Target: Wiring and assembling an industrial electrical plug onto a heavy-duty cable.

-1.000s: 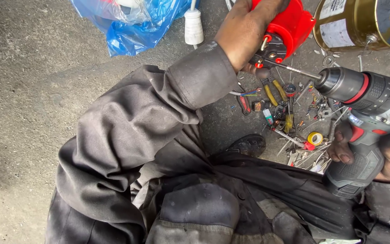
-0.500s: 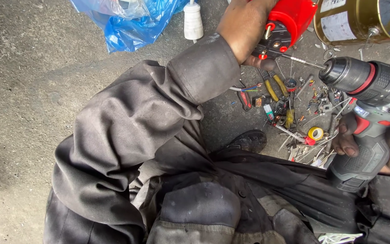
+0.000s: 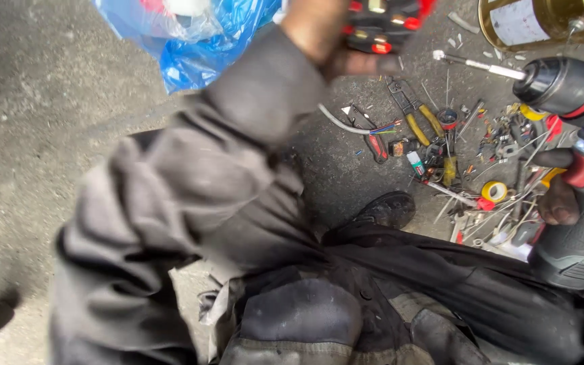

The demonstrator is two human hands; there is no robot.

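My left hand [image 3: 326, 34] is raised at the top of the view, its fingers [image 3: 366, 64] wrapped around a red and black device [image 3: 383, 23], blurred and partly out of frame. My right hand [image 3: 559, 196] has its fingers closed on the handle of a grey and red cordless drill [image 3: 576, 169], whose long bit [image 3: 478, 65] points toward the device. Below lie scattered pliers [image 3: 417, 122] and a yellow tape roll [image 3: 495, 191] on the concrete floor [image 3: 35, 101].

Workshop floor, rough repair or electrical work area.
Bare stained concrete floor [image 3: 49, 101]; scattered hand tools: yellow-handled pliers [image 3: 417, 122], screwdrivers, loose wire offcuts [image 3: 346, 125], yellow tape roll [image 3: 495, 191]; cordless drill [image 3: 576, 169]; gold metal can [image 3: 542, 23]; blue plastic bag [image 3: 204, 40]; worn dark work clothing.
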